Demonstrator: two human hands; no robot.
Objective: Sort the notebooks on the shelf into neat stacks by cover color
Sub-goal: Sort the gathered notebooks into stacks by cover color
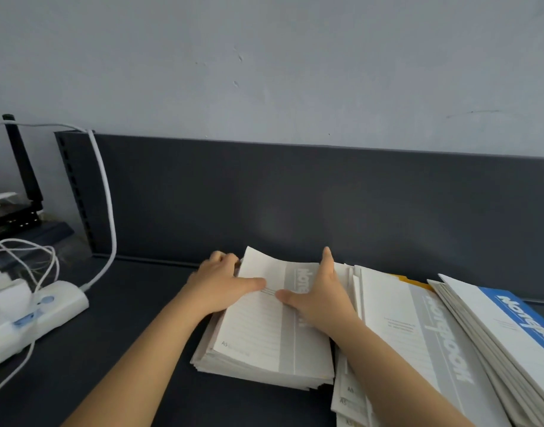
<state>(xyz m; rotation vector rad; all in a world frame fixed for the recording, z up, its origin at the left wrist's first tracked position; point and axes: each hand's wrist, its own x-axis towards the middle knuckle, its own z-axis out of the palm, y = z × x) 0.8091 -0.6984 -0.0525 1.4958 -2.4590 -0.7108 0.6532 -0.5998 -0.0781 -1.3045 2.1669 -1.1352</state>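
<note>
Dark shelf point(135, 303), grey wall point(264, 57) (power strip point(42, 309) at 9 o'clock). Left hand point(221, 285) grips the grey-striped notebook stack point(258, 334); right hand point(320, 294) presses flat.

I'm seeing a white, grey-banded notebook stack point(252, 334); right of it a blue-banded notebook point(517, 315) is showing, left of it a white power strip point(58, 303).

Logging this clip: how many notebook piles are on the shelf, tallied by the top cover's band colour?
Grey-banded white paper notebook piles: 2 (left pile, middle pile)
Blue-banded white paper notebook pile: 1
Total: 3 piles
A yellow cover shows only an edge behind; uncounted.
</note>
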